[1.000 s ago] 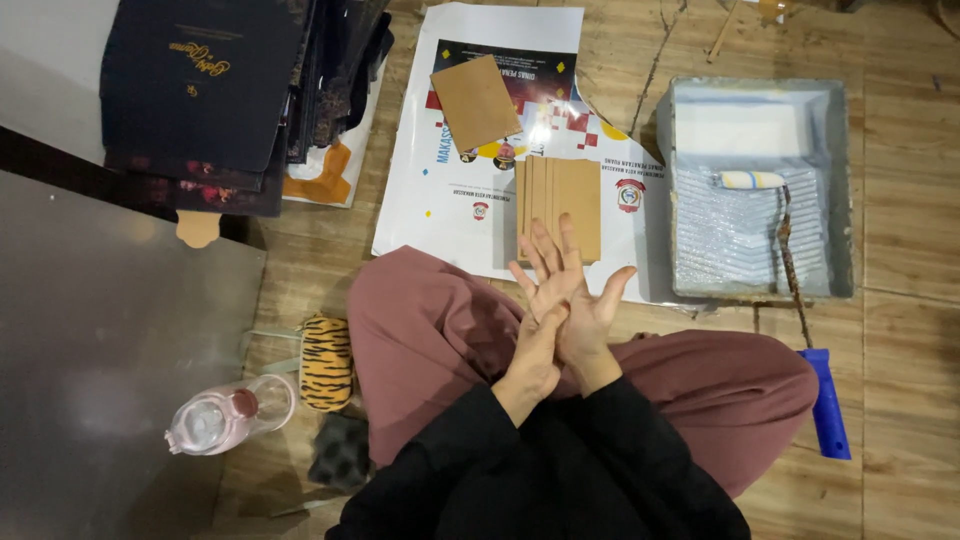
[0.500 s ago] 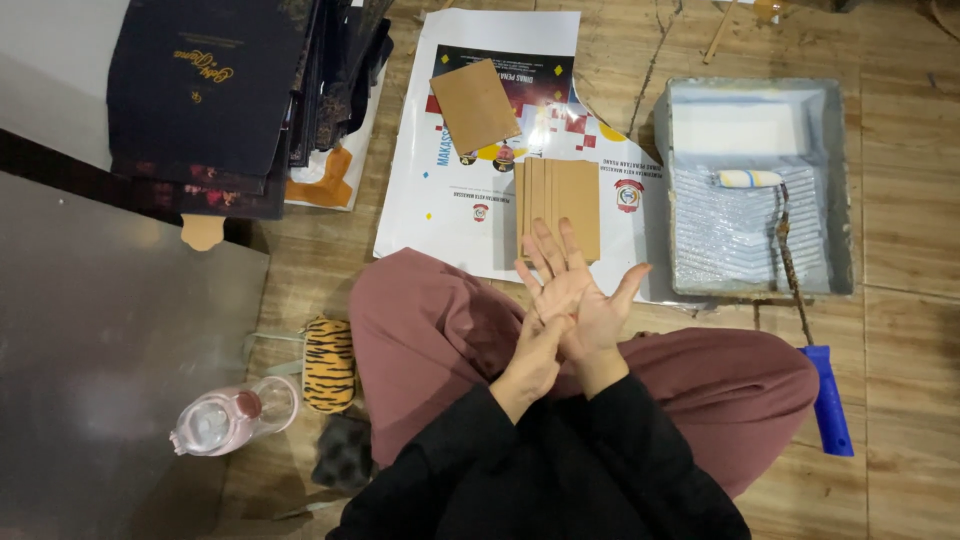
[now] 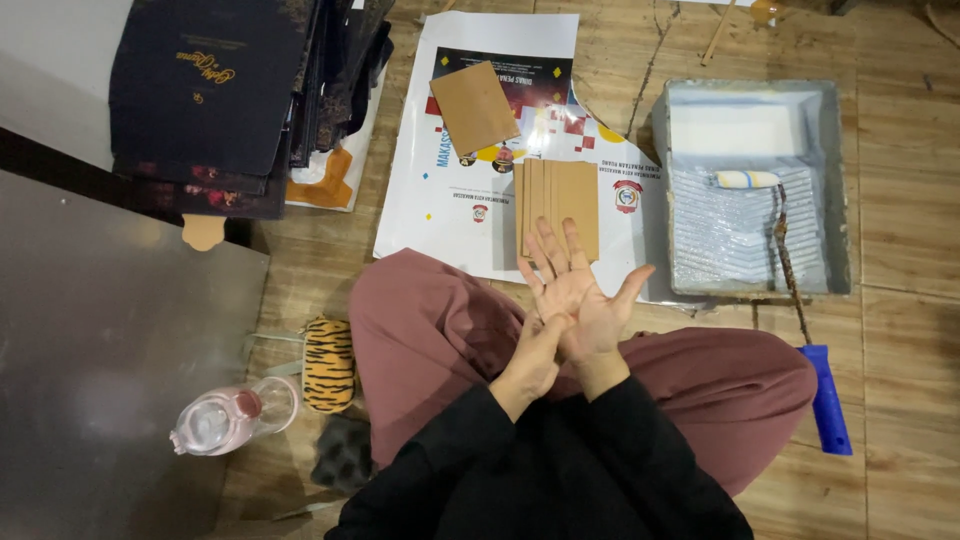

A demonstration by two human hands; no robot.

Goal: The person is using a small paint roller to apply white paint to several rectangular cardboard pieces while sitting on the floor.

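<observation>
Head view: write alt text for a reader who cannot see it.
A seated person's left hand rubs the open palm of the right hand above maroon trousers. Ahead on the floor lie brown cards on a poster and a paint tray holding a roller.

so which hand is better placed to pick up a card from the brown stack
Probably the right hand: open, palm up, its fingertips over the near edge of the brown card stack. The left hand is curled against its palm, farther back.

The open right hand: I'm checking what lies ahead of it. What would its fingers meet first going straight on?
Probably the row of brown cards just beyond the right hand; height above them is unclear.
</observation>
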